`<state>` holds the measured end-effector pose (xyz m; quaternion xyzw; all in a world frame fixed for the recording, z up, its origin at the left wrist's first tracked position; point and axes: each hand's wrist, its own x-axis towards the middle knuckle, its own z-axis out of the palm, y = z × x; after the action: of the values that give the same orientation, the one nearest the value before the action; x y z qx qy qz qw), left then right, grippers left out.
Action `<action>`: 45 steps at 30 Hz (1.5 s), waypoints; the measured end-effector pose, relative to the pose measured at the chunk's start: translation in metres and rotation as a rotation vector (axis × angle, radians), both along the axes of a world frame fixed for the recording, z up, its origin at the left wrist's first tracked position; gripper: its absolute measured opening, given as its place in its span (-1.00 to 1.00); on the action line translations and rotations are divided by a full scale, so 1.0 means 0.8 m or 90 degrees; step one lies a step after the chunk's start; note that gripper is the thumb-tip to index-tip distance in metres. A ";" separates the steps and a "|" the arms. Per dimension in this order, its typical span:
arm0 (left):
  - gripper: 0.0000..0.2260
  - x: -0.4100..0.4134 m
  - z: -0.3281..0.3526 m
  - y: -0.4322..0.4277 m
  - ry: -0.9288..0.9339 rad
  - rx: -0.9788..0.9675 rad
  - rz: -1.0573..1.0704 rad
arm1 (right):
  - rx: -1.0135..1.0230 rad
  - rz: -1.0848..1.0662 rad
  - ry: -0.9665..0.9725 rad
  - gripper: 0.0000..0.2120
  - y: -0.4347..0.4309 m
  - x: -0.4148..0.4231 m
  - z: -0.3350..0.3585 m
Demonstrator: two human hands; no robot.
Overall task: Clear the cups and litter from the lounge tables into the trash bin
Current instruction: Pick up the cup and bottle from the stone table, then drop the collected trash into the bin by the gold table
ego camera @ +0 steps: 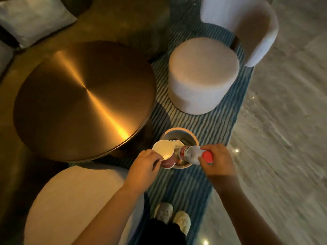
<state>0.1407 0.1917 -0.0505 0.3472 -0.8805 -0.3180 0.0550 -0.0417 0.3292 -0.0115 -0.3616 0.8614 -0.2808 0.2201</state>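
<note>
A round trash bin (178,133) stands on the striped rug just right of the round brass table (83,101). My left hand (144,167) grips a red paper cup (163,154) with a white inside, held over the bin's left rim. My right hand (216,160) holds a clear plastic bottle (192,152) with a red cap and red label, lying sideways above the bin's opening. White crumpled litter (177,143) shows inside the bin.
A pale round pouf (203,75) sits beyond the bin and a second pouf (77,202) lies at the lower left. A curved white chair (247,23) stands at the back right. A grey cushion (33,18) is on the sofa. My shoes (172,217) are below.
</note>
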 end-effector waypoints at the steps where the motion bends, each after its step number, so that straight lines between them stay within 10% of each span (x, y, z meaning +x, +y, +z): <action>1: -0.87 -0.008 -0.029 -0.003 -0.010 0.014 0.004 | -0.006 -0.016 -0.018 -0.77 -0.006 -0.008 -0.024; 12: -0.83 -0.047 -0.279 -0.024 -0.100 0.102 0.036 | -0.026 -0.098 -0.078 -0.88 -0.029 -0.039 -0.259; 29: -0.66 -0.071 -0.399 -0.056 -0.117 0.175 0.044 | 0.012 -0.236 -0.170 -0.72 -0.073 -0.054 -0.403; 36: -0.53 -0.077 -0.322 -0.056 -0.096 0.177 0.057 | -0.066 -0.186 -0.130 -0.62 -0.070 -0.049 -0.328; 45: -0.45 -0.074 -0.004 -0.059 -0.026 0.000 -0.026 | -0.102 -0.023 0.003 -0.48 -0.105 -0.046 -0.042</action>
<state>0.0817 0.1442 -0.0536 0.3353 -0.8884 -0.3120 0.0307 -0.0782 0.2451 -0.0452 -0.3630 0.8430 -0.3521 0.1835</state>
